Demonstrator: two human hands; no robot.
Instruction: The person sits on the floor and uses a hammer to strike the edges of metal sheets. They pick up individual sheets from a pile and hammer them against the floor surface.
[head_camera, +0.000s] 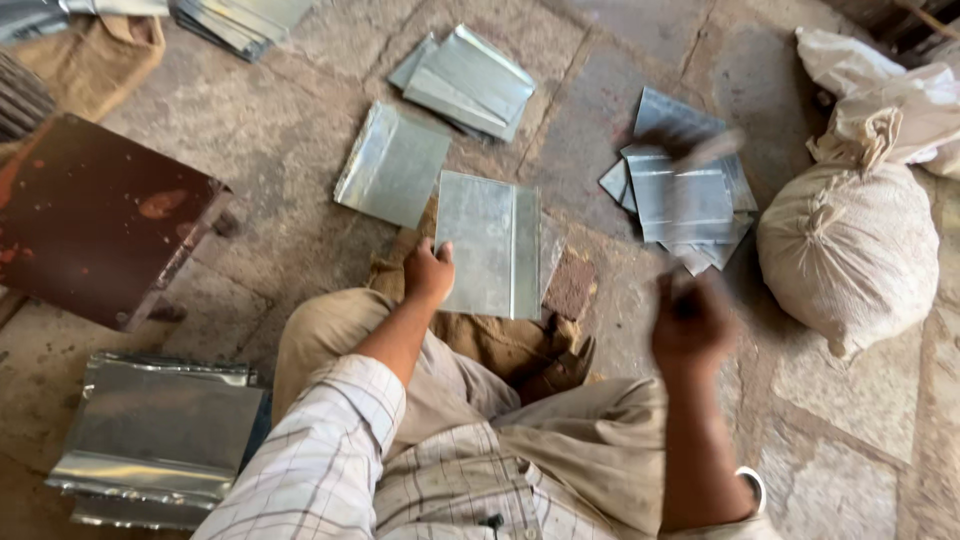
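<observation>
L hand (428, 272) grips the left edge of a metal sheet (488, 243) lying flat on a cloth (520, 345) on the stone floor (270, 130), just ahead of the knees. R hand (690, 320) is raised & blurred, fist closed on a tool (700, 150), above a sheet pile (680, 195). Bare floor betw. sheet & pile; sack (850, 250) crowds the right, rusty plate (95, 215) the left.

The folded metal sheet (488, 243) is taken as landmark: another sheet (392, 163) lies just left, a sheet pile (683, 195) right, a sack (848, 250) farther right, a stack (158, 437) lower left.
</observation>
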